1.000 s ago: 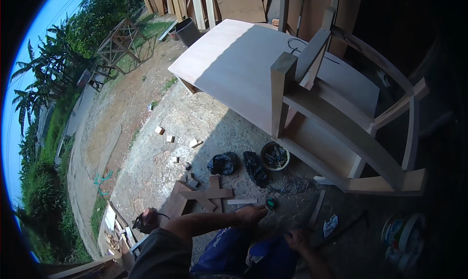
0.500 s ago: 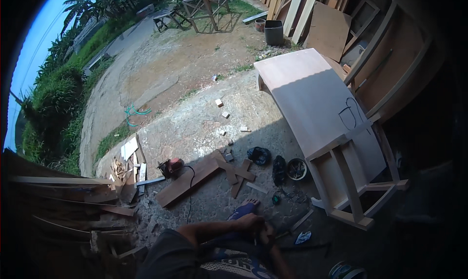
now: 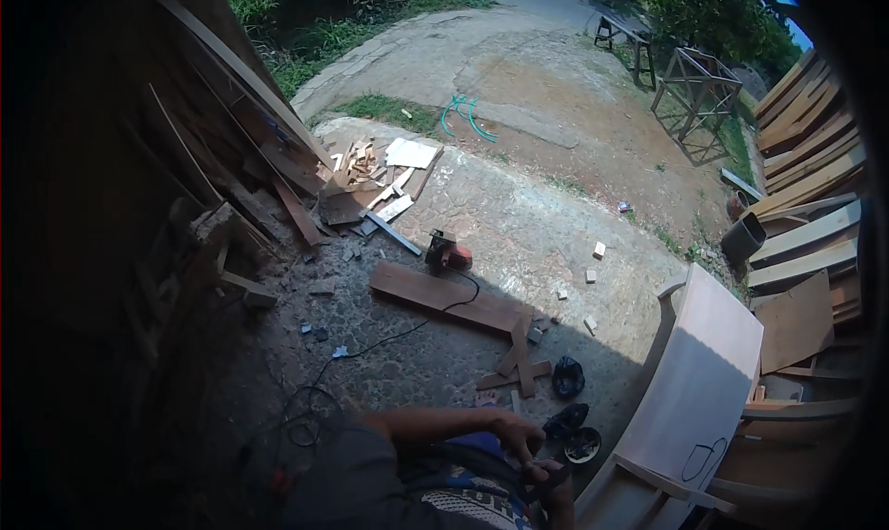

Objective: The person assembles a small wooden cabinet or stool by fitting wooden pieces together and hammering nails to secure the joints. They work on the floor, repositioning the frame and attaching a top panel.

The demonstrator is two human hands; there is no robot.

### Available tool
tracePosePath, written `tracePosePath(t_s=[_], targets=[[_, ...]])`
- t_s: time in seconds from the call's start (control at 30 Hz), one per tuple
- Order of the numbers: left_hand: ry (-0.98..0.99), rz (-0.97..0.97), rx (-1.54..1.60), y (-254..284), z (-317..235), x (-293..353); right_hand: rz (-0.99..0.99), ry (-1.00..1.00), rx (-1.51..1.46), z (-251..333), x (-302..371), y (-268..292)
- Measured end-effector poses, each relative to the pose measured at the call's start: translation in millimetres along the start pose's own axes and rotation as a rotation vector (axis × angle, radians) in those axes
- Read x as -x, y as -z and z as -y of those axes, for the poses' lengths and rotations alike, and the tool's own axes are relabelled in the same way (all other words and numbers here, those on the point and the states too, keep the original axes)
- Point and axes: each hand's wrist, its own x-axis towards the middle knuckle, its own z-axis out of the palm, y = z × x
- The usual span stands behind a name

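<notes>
At the lower edge, my left hand [image 3: 519,435] and my right hand [image 3: 557,493] come together in front of my body. The left hand's fingers are closed and point down to the right hand. My right hand is curled around something dark, too shaded to name. Just beyond them are black plastic bags [image 3: 568,378] and a round container [image 3: 582,445] with small things inside. Short crossed wood pieces [image 3: 520,368] lie by my foot, against a long brown plank [image 3: 444,294]. A red and black power saw [image 3: 449,252] sits by the plank's far side.
A large pale wooden panel piece [image 3: 708,345] stands at right, with boards [image 3: 810,224] leaning beyond it. Scrap wood [image 3: 380,183] is heaped at left, below leaning planks [image 3: 245,72]. The saw's cord [image 3: 398,331] crosses the floor. Small blocks [image 3: 591,276] lie in sunlight.
My view has swung left, so the panel piece, saw and plank appear farther right. My hands stay together in front of me, now lower and farther right in the picture.
</notes>
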Motion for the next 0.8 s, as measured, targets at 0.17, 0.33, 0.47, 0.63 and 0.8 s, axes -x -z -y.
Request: tracePosePath(t_s=[0.17,0.33,0.47,0.63,0.8], targets=[[-0.097,-0.088,-0.050,42.0,18.6,8.6,0.252,0.058,0.289,96.1,-36.3,12.4],[-0.118,-0.304,0.042,74.5,-18.4,56.9,0.373,0.148,0.293,141.1,-82.4,11.4],[-0.158,-0.496,0.144,82.6,-30.8,76.2,0.467,0.202,0.247,159.6,-117.4,12.3],[-0.173,-0.673,0.265,91.3,-43.9,72.8,0.600,0.188,0.212,177.6,-163.0,29.1],[-0.193,-0.825,0.456,101.5,-55.3,33.9,0.819,0.089,0.166,206.6,-207.4,62.8]])
